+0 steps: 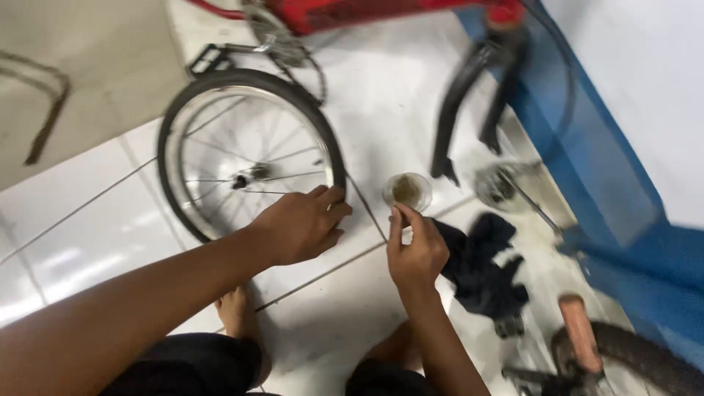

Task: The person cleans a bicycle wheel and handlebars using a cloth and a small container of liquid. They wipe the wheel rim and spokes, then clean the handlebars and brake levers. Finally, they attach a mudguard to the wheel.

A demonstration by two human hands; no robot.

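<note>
From the head view, much was cut off or smeared. The red bicycle frame (345, 13) ran out of the top edge, and its chainring (282, 40) and black pedal (213, 57) were blurred by motion. The black fork (458, 110) hung down from the frame, soft at the edges. At the lower right a dark tyre (645, 359) and a brownish grip (579, 330) were only partly in frame, and I could not make out the small black part below the cloth.

The wheel (246, 158) lay on the white tiled floor (95, 235), just in front of the person: a black tyre on a silver rim, thin spokes meeting at a small hub. The left hand (301, 224) rested on the tyre's near edge, fingers curled over it in a loose grasp.

The right hand (416, 253) was half closed, thumb and forefinger raised together just below a small clear cup (408, 191); whether they pinched something I could not tell. The cup stood on the floor beside the wheel and held something brownish, too blurred to name. A dark cloth (484, 268) lay crumpled right of that hand, and a round metal part (502, 183) sat near the blue wall base (587, 161).
</note>
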